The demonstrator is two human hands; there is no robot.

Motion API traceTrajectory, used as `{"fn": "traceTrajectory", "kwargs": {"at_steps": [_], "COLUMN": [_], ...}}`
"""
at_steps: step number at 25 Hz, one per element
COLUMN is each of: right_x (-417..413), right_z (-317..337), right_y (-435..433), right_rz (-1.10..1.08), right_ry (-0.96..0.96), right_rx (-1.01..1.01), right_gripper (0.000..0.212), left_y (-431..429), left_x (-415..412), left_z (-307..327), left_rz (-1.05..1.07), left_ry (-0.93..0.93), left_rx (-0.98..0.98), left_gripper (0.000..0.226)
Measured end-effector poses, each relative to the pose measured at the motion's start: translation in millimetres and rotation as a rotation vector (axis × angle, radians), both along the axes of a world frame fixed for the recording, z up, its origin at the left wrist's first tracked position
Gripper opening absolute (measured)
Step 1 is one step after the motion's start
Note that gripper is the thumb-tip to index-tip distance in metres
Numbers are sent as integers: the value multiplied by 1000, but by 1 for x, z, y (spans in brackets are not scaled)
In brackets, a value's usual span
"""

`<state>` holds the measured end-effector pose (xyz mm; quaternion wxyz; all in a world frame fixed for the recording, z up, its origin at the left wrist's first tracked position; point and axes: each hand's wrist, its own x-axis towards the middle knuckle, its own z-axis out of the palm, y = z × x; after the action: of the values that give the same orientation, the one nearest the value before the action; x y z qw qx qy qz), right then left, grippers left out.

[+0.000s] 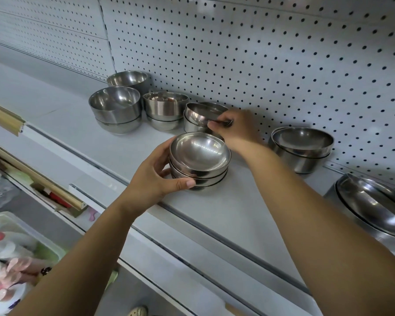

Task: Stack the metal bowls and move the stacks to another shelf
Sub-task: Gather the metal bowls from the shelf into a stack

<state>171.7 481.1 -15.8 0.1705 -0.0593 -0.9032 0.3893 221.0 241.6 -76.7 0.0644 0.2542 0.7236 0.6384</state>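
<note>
Front stack (200, 166): shallow steel bowls nested upright, sitting near the front edge of the shelf (214, 215), left hand (155, 176) gripping its side. Behind it, tilted bowl (204, 114) is hanging in the right hand (234, 128), rim pinched, over a small stack (192, 126). Left rear: three deeper stacks (115, 110) standing upright, close together. Right: wide stack (302, 148) sitting against the pegboard. Far right: large bowl (374, 206), partly cropped.
</note>
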Motion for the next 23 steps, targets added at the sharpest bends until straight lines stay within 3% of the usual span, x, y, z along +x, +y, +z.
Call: {"fn": "traceTrajectory", "kwargs": {"at_steps": [3, 14, 19, 23], "right_x": [-2, 19, 56, 96], "right_z": [-2, 1, 14, 9], "right_y": [0, -2, -11, -26], "right_rz": [-22, 40, -20, -10], "right_ry": [21, 224, 201, 299], "right_rx": [17, -252, -334, -355], "right_gripper": [15, 10, 16, 20], "left_y": [4, -2, 1, 1], "left_x": [2, -10, -8, -10], "left_z": [-6, -15, -15, -14], "left_rz": [4, -67, -76, -118], "left_ry": [10, -1, -5, -15], "left_rx": [18, 24, 55, 77], "left_gripper": [102, 103, 105, 106]}}
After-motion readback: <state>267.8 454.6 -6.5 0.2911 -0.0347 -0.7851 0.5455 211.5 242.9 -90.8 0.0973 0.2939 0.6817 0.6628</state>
